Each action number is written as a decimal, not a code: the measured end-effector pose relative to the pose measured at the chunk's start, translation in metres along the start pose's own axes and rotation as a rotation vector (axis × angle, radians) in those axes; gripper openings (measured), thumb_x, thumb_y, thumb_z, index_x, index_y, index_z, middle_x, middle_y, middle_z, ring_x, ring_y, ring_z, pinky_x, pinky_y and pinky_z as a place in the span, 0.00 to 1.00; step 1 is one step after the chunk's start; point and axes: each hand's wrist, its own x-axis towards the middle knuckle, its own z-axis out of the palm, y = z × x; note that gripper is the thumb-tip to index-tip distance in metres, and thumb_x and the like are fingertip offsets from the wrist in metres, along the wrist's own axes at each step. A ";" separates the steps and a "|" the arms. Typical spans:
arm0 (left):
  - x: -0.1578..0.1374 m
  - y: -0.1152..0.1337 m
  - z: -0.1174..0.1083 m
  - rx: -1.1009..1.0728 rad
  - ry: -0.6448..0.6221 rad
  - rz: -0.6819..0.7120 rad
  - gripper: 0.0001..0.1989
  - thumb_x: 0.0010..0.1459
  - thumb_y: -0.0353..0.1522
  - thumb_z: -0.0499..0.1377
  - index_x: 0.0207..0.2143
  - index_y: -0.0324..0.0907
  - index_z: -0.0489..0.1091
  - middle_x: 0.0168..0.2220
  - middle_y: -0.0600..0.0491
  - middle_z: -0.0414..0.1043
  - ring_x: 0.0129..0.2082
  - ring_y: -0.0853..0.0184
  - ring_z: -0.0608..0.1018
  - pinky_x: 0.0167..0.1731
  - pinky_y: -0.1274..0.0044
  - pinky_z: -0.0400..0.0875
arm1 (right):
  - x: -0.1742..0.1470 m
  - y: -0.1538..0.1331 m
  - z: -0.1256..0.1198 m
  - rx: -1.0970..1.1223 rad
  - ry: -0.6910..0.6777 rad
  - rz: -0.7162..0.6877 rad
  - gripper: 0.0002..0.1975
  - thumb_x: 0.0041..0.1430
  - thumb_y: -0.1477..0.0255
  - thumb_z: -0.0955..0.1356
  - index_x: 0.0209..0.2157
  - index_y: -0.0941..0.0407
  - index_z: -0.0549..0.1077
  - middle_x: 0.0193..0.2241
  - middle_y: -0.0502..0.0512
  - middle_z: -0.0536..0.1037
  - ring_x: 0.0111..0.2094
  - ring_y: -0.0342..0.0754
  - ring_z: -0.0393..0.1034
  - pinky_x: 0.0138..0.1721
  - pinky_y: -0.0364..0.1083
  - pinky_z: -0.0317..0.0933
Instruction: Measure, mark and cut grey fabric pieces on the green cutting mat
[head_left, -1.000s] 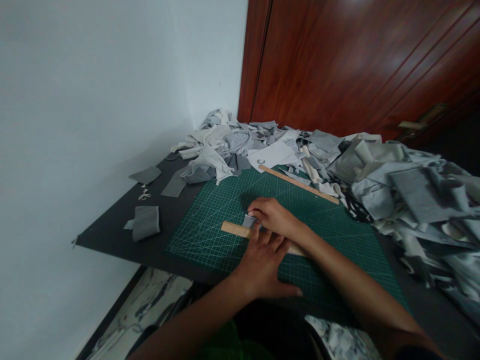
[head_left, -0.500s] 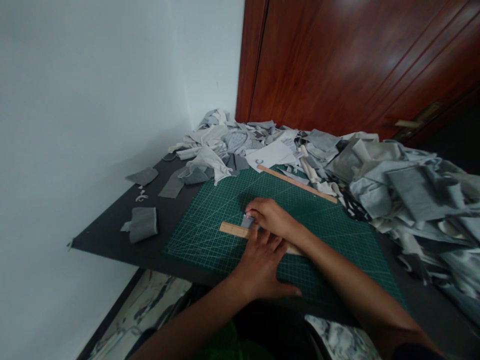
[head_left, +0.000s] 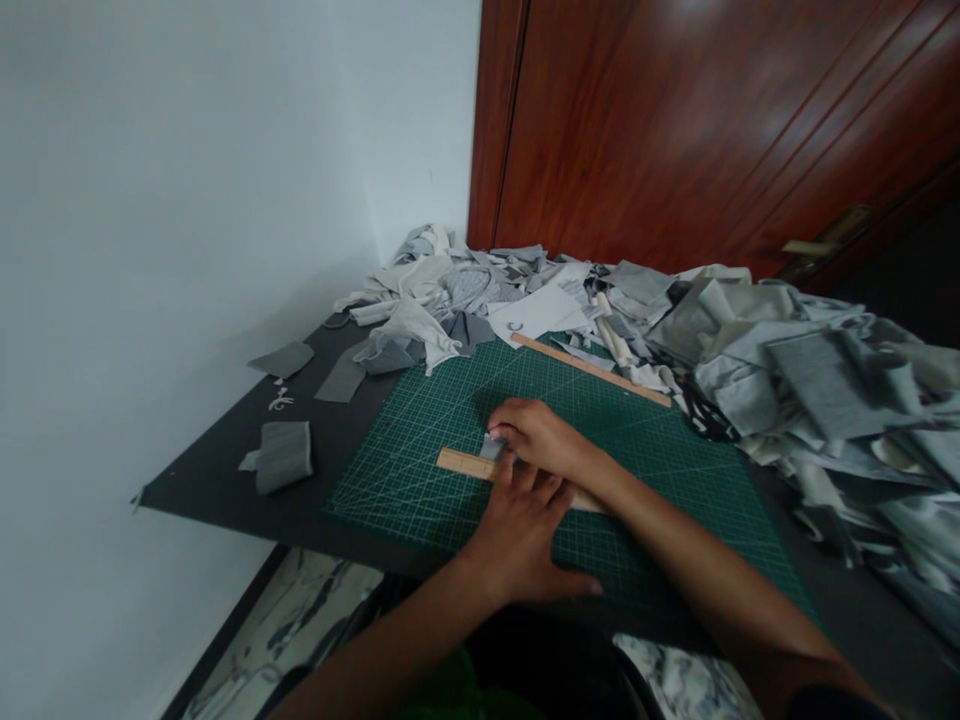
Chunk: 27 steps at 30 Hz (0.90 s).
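Observation:
A wooden ruler (head_left: 455,459) lies on the green cutting mat (head_left: 405,470), across the lower edge of a small grey fabric piece (head_left: 490,447). My left hand (head_left: 521,530) presses on the ruler with its fingers stretched out and its thumb spread to the right. Just beyond the ruler, my right hand (head_left: 536,432) is curled closed, with thumb and fingertips pinched at the upper edge of the fabric piece. The right forearm passes over the ruler's right part. My right hand hides much of the fabric, and the grip is small and dim.
A second wooden ruler (head_left: 592,370) lies at the mat's far edge near a white paper sheet (head_left: 540,312). Heaps of fabric scraps (head_left: 817,370) fill the back and right. A folded grey fabric (head_left: 285,455) and threads (head_left: 280,400) lie on the dark table (head_left: 202,480) at left.
The view has shifted very slightly. Both hands, the ruler and the fabric piece stay in nearly the same place; the right fingertips have barely moved.

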 end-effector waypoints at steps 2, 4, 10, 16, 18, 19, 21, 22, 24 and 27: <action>0.000 0.000 0.000 -0.004 0.001 0.004 0.53 0.54 0.65 0.60 0.70 0.42 0.59 0.73 0.42 0.56 0.75 0.44 0.49 0.71 0.50 0.23 | 0.001 0.000 0.002 -0.015 0.015 0.026 0.10 0.67 0.83 0.67 0.35 0.58 0.78 0.32 0.54 0.77 0.35 0.48 0.72 0.40 0.45 0.63; 0.000 -0.001 0.001 -0.006 0.006 0.009 0.52 0.54 0.65 0.60 0.70 0.42 0.59 0.73 0.43 0.56 0.75 0.44 0.49 0.71 0.50 0.22 | 0.001 0.001 0.003 -0.036 0.037 0.045 0.10 0.67 0.83 0.67 0.35 0.58 0.78 0.33 0.55 0.77 0.35 0.48 0.72 0.40 0.45 0.63; 0.000 -0.002 0.003 -0.013 -0.014 -0.005 0.54 0.53 0.65 0.60 0.71 0.41 0.58 0.73 0.42 0.55 0.75 0.44 0.48 0.71 0.49 0.22 | 0.001 0.004 0.003 -0.025 0.033 0.027 0.10 0.67 0.83 0.67 0.34 0.58 0.78 0.32 0.54 0.76 0.34 0.48 0.71 0.39 0.45 0.63; -0.001 -0.001 0.001 -0.023 0.007 0.002 0.53 0.54 0.64 0.61 0.71 0.43 0.58 0.74 0.43 0.54 0.75 0.44 0.47 0.71 0.48 0.21 | 0.000 -0.001 0.003 -0.003 0.015 0.014 0.10 0.66 0.83 0.67 0.33 0.57 0.77 0.32 0.53 0.76 0.33 0.47 0.71 0.39 0.44 0.62; -0.001 -0.001 0.001 -0.025 0.010 0.003 0.52 0.54 0.64 0.61 0.71 0.43 0.58 0.74 0.43 0.54 0.75 0.44 0.47 0.71 0.48 0.22 | 0.001 -0.002 0.004 -0.020 0.017 0.038 0.11 0.66 0.84 0.66 0.33 0.58 0.77 0.32 0.54 0.76 0.33 0.47 0.71 0.39 0.45 0.63; -0.001 -0.001 0.001 -0.023 0.009 0.003 0.52 0.54 0.64 0.61 0.71 0.43 0.58 0.74 0.43 0.55 0.75 0.45 0.48 0.71 0.48 0.23 | 0.001 -0.002 0.004 -0.027 0.022 0.049 0.11 0.66 0.84 0.66 0.33 0.58 0.77 0.32 0.54 0.76 0.33 0.48 0.70 0.39 0.45 0.63; -0.001 -0.001 0.002 -0.015 0.007 0.000 0.52 0.54 0.65 0.60 0.70 0.43 0.59 0.73 0.43 0.55 0.75 0.44 0.48 0.71 0.49 0.24 | 0.001 -0.002 0.004 -0.030 0.039 0.059 0.11 0.66 0.84 0.66 0.33 0.58 0.77 0.32 0.54 0.76 0.34 0.48 0.71 0.39 0.45 0.63; -0.001 -0.001 0.002 -0.011 0.005 -0.001 0.53 0.54 0.66 0.59 0.70 0.43 0.59 0.73 0.43 0.56 0.75 0.44 0.48 0.72 0.48 0.24 | 0.002 -0.001 0.004 -0.027 0.052 0.056 0.11 0.65 0.85 0.66 0.33 0.58 0.77 0.32 0.54 0.76 0.34 0.48 0.71 0.39 0.45 0.63; -0.001 -0.001 0.002 -0.006 0.001 -0.004 0.53 0.54 0.66 0.59 0.70 0.42 0.59 0.72 0.42 0.57 0.75 0.43 0.48 0.71 0.48 0.24 | 0.002 0.001 0.002 -0.011 0.070 0.040 0.11 0.65 0.85 0.66 0.33 0.58 0.77 0.32 0.54 0.77 0.35 0.48 0.71 0.40 0.45 0.63; 0.000 -0.001 0.001 -0.007 -0.007 -0.013 0.53 0.53 0.66 0.59 0.70 0.42 0.59 0.72 0.43 0.58 0.75 0.43 0.49 0.72 0.49 0.25 | 0.002 0.002 0.000 -0.001 0.071 0.030 0.11 0.65 0.84 0.67 0.33 0.58 0.77 0.31 0.54 0.77 0.35 0.48 0.72 0.40 0.45 0.63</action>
